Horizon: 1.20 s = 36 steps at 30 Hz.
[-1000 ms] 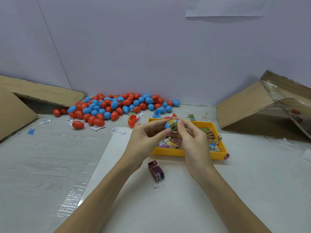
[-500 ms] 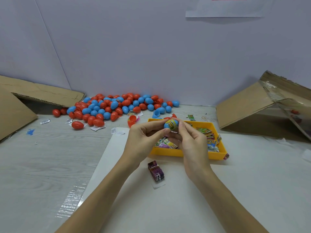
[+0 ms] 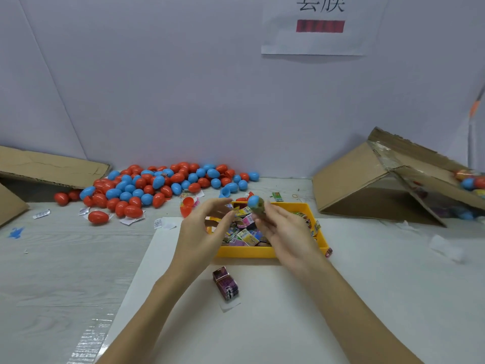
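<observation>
From my remote seat I see the right hand (image 3: pixel 286 235) raised over the yellow tray (image 3: pixel 244 252) of printed sleeves, its fingers (image 3: pixel 266 215) grasping the lower, wrapped end of the blue egg (image 3: pixel 254 201), though motion blur softens the grip. The left hand (image 3: pixel 203 232) hangs just beside the egg, apart from it, fingers released and holding nothing. On the surface (image 3: pixel 52 258) a small purple box (image 3: pixel 226 283) lies near my side of the tray, and a pile of red and blue eggs (image 3: pixel 157 183) sits by the wall.
</observation>
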Tool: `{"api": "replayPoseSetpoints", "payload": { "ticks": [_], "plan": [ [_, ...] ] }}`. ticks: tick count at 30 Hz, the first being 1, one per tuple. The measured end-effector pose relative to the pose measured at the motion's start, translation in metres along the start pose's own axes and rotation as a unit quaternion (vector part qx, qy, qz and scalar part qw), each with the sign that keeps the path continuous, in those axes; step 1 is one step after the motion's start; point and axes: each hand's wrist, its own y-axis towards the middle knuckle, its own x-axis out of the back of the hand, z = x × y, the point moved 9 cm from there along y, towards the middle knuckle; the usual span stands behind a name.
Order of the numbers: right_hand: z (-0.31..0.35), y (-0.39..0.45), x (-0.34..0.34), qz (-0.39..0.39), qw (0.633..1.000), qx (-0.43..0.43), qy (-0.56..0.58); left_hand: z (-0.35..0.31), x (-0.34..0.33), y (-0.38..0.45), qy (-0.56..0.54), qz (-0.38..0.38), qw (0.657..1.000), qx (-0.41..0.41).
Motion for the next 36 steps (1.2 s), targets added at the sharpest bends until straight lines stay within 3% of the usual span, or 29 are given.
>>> {"api": "replayPoseSetpoints", "payload": {
  "ticks": [2, 4, 6, 8, 12, 16, 18, 21, 25, 27, 31, 36],
  "plan": [
    [0.023, 0.011, 0.003, 0.003, 0.972, -0.049, 0.229, -0.002, 0.004, 0.002, 0.032, -0.008, 0.999, -0.016],
    [0.075, 0.026, 0.021, 0.01, 0.928, 0.013, 0.372, -0.002, 0.005, 0.003, 0.052, -0.011, 0.998, -0.029],
    [0.126, 0.036, 0.044, 0.021, 0.894, 0.1, 0.437, -0.002, 0.003, 0.003, 0.065, -0.006, 0.997, -0.033],
    [0.145, 0.043, 0.063, 0.011, 0.894, 0.124, 0.43, 0.0, -0.001, 0.004, 0.078, 0.008, 0.996, -0.034],
    [0.102, 0.046, 0.072, -0.012, 0.976, 0.078, 0.202, 0.008, -0.009, 0.006, 0.162, 0.043, 0.984, -0.052],
    [0.054, 0.044, 0.065, -0.033, 0.994, 0.086, -0.053, 0.016, -0.019, 0.004, 0.231, 0.073, 0.968, -0.071],
    [0.047, 0.041, 0.057, -0.045, 0.969, 0.12, -0.213, 0.019, -0.023, 0.003, 0.26, 0.09, 0.958, -0.078],
    [0.047, 0.036, 0.041, -0.036, 0.898, 0.197, -0.39, 0.024, -0.02, 0.004, 0.282, 0.065, 0.954, -0.081],
    [0.045, 0.026, 0.026, -0.039, 0.811, 0.259, -0.523, 0.038, 0.016, 0.015, 0.246, -0.065, 0.967, -0.014],
    [0.043, 0.023, 0.019, -0.031, 0.776, 0.284, -0.562, 0.058, 0.03, 0.022, 0.282, -0.051, 0.958, 0.026],
    [0.039, 0.022, 0.012, -0.021, 0.739, 0.302, -0.602, 0.091, 0.031, 0.025, 0.33, 0.046, 0.94, 0.064],
    [0.04, 0.022, 0.014, -0.03, 0.737, 0.303, -0.603, 0.083, 0.033, 0.025, 0.344, -0.017, 0.937, 0.048]
  ]
}}
